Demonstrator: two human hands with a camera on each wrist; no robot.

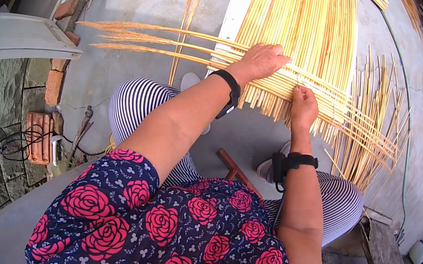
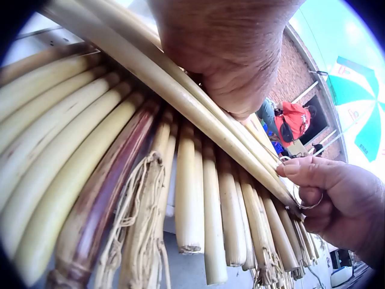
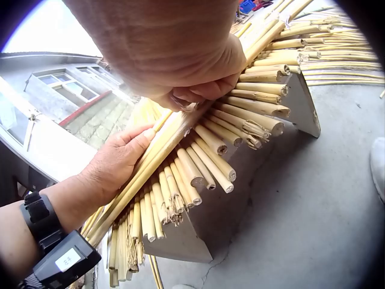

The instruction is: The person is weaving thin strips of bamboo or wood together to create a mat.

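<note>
A mat of pale reed stalks (image 1: pixel 298 23) lies side by side on a white board (image 1: pixel 238 6), cut ends towards the person. Several long reeds with feathery tips (image 1: pixel 121 35) cross over it near those ends. My left hand (image 1: pixel 262 62) grips the crossing reeds from above; in the right wrist view its thumb (image 3: pixel 141 137) lies along them. Beside it, my right hand (image 1: pixel 304 108) pinches a thin cord (image 2: pixel 313 206) at the crossing reeds, and a small loop of that cord shows in the left wrist view. The right fingertips are partly hidden in the right wrist view.
Loose reeds (image 1: pixel 374 121) are spread on the floor at the right. Two feathery stalks (image 1: pixel 184 25) lie left of the board. A green hose (image 1: pixel 408 93) runs along the right. A reddish bar (image 1: pixel 238 171) lies between the feet. Bricks (image 1: pixel 54 84) and black cable (image 1: pixel 11 145) are at the left.
</note>
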